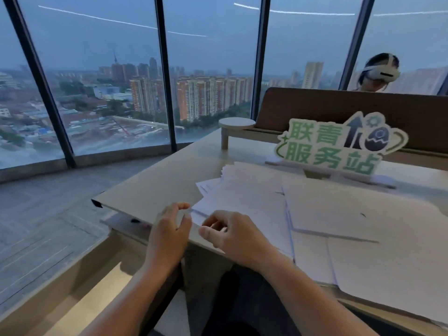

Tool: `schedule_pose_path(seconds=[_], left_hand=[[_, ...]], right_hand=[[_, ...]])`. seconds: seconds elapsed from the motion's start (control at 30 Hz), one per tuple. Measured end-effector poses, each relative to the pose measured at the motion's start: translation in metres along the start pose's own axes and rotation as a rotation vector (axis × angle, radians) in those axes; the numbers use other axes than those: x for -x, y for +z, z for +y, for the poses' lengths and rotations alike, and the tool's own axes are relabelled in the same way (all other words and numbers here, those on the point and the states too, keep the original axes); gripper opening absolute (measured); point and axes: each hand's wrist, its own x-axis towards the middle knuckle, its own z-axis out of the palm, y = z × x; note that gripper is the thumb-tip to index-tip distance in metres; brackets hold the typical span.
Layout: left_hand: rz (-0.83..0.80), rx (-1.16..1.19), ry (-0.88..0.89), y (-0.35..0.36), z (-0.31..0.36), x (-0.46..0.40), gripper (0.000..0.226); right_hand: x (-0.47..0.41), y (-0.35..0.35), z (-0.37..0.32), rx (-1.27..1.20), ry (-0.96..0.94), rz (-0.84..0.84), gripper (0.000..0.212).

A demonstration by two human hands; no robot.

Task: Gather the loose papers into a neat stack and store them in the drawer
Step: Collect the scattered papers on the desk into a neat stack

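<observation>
Loose white papers [339, 214] lie fanned and overlapping across the pale desk [157, 185], from its near left part out to the right edge. My left hand [169, 231] is at the papers' near left corner, with forefinger and thumb curved apart around the corner tip. My right hand [230, 236] is beside it, fingers curled over the sheets' near edge and thumb under it. A shallow drawer or shelf [121, 223] juts out under the desktop's left end; a small dark thing lies in it.
A green-and-white cut-out sign [339, 146] stands behind the papers. A round-topped wooden stand [237, 123] and a brown partition [363, 110] close the desk's far side. A person wearing a headset [380, 71] sits beyond. Floor-to-ceiling windows and grey floor lie to the left.
</observation>
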Motion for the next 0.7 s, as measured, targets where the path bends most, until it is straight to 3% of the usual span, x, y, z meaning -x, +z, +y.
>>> schedule_pose_path(seconds=[0.3, 0.53, 0.7], left_hand=[[-0.197, 0.062, 0.181, 0.114, 0.101, -0.008, 0.028], [-0.390, 0.069, 0.210, 0.187, 0.143, -0.005, 0.030], [-0.487, -0.007, 0.156, 0.223, 0.159, -0.002, 0.038]], right_hand=[[0.042, -0.105, 0.084, 0.036, 0.243, 0.270, 0.018], [0.076, -0.156, 0.143, 0.108, 0.391, 0.418, 0.018], [0.092, -0.174, 0.179, 0.148, 0.501, 0.474, 0.029]])
